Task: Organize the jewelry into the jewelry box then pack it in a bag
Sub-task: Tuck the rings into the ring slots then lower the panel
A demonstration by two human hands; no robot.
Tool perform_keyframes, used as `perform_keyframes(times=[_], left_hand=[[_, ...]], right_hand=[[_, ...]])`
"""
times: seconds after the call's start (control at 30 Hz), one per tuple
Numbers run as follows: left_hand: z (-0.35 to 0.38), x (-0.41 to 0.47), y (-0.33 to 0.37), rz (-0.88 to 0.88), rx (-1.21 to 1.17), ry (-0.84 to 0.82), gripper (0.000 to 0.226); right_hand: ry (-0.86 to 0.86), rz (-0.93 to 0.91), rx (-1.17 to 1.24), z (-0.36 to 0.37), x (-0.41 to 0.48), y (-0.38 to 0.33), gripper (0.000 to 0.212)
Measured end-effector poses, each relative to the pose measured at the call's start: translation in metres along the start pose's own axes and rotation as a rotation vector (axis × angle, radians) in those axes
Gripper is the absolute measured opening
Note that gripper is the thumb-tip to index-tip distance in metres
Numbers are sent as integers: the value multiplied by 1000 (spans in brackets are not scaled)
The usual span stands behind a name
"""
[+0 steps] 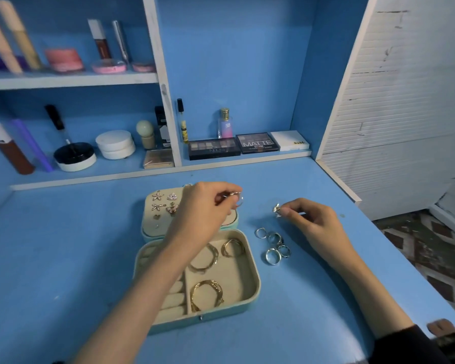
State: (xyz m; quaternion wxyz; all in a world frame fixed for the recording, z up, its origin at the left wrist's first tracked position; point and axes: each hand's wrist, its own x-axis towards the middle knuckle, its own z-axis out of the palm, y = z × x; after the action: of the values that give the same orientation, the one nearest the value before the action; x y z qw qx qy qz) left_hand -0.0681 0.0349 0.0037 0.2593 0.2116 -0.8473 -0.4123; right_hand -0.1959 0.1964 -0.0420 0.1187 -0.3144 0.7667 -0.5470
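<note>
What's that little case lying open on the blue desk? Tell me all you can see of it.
The pale teal jewelry box lies opened flat on the blue desk, lined in cream, velvety-looking fabric. Its lid panel, at the back, carries small gold earrings, some starfish-shaped. The base has ring rolls at left and compartments holding gold hoops. A small clasp sits on its front edge. The left hand, pinching a silver ring, is above the lid, its forearm crossing over the base.

Left hand with ring over box
</note>
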Motion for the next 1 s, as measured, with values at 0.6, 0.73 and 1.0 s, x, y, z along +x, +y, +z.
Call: perform_keyframes(times=[0.6,0.73,1.0], left_hand=[[-70,-79,-87,284,313,407,9],[-69,-80,-94,288,297,429,8],[-68,-79,-98,359,349,442,10]], right_hand=[[-535,-532,-442,116,-2,-76,24],[-543,-504,-541,119,3,-75,21],[-300,-594,-522,127,-6,-65,14]])
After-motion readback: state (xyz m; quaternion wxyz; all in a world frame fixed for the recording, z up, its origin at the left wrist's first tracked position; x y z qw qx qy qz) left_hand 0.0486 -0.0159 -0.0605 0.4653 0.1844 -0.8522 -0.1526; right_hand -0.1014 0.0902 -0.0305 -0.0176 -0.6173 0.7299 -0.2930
